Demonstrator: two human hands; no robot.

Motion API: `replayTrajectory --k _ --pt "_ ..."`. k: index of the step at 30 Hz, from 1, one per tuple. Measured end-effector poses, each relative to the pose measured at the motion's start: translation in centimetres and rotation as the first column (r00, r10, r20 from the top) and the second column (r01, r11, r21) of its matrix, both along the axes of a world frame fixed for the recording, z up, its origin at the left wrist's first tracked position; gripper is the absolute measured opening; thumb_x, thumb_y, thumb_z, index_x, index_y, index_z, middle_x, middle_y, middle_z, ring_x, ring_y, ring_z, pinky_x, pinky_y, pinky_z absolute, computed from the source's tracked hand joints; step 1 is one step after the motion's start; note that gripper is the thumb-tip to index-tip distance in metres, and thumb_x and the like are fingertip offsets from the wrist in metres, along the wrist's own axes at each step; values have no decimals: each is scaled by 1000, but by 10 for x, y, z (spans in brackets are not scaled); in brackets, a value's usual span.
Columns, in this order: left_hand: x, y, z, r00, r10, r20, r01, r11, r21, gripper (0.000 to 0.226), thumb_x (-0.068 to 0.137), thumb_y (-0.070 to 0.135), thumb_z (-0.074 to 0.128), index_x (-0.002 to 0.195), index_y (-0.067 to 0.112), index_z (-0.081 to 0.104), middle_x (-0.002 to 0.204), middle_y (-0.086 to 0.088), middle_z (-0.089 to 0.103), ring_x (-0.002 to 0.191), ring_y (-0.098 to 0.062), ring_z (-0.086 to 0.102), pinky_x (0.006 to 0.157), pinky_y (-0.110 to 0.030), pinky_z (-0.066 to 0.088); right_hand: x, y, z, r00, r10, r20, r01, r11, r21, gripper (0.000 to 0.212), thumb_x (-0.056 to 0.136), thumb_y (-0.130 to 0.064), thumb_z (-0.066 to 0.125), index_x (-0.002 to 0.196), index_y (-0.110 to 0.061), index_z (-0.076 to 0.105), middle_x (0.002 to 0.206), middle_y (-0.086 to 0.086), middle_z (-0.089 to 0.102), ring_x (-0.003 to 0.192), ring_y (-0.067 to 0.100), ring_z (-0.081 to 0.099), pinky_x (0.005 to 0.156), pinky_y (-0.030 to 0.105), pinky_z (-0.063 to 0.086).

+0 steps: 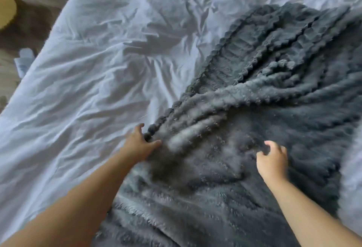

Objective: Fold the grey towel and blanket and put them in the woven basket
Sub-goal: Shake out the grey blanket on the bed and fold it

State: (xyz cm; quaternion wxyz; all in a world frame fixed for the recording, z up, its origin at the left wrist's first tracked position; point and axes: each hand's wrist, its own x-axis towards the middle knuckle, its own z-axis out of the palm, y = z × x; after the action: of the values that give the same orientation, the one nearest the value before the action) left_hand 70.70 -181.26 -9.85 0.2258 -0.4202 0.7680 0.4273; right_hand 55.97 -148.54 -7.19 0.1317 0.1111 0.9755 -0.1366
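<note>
Grey fleece blanket point(254, 129) lay rumpled toward the near right corner of the bed point(88, 70). The left hand point(140, 145) gripped its bunched edge and the right hand point(272, 160) pinched its pile, probably to spread it for folding.

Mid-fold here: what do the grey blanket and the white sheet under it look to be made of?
The grey blanket: likely thick plush fleece, probably synthetic; matte, fuzzy pile with raised ribs and a bobbled edge, bunching softly where the left hand grips it. The white sheet: thin woven cloth, perhaps cotton; matte, with fine sharp creases.
</note>
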Motion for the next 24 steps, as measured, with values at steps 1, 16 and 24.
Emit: replayTrajectory --k 1,16,24 --pt "-14 6 -8 1000 27 0 -27 999 45 82 76 41 76 141 15 36 132 -13 54 116 -30 54 92 -32 42 1 36 -1 991 -134 0 134 989 63 40 89 -9 55 129 -8 52 138 20 39 116 40 47 96 47 45" --pt "-17 61 62 953 303 -15 -287 916 282 22 74 8 75 91 -1 63 66 -18 69 53 -29 65 55 -40 58 77 217 19 576 -608 547 815 475 -330 53 79 -27 76 126 -9 59 130 10 58 112 34 56 98 47 45" --pt "-39 72 276 634 631 -447 -254 716 650 25 86 33 64 98 11 71 87 -9 75 71 -19 72 56 -31 58 -3 179 267 886 -416 205 271 106 -957 9 82 -24 66 87 -23 74 90 3 70 89 22 68 75 31 56"
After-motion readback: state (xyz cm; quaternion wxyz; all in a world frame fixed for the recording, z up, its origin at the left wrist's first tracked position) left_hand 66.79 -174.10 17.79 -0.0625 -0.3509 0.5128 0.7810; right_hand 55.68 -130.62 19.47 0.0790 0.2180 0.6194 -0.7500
